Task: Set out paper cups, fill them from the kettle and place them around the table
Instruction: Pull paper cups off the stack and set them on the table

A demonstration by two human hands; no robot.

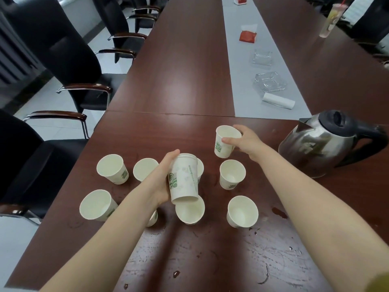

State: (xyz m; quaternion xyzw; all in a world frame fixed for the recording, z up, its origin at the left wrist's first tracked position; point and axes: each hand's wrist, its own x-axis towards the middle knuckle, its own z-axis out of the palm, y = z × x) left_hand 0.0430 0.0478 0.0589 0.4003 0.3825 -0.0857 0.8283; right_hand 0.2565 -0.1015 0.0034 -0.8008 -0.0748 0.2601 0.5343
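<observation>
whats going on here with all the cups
A person is setting out paper cups on a dark table. The left hand grips a nested stack of cups, while the right hand holds a single cup, tilted, just beyond the group. Several upright cups already stand there and look empty. The kettle stands untouched on the right.

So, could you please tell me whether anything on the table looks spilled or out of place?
Yes: liquid is spilled on the table. A dark puddle lies just right of the nearest right-hand paper cup, with smaller drops and smears nearer the front edge. The kettle stands upright.
</observation>
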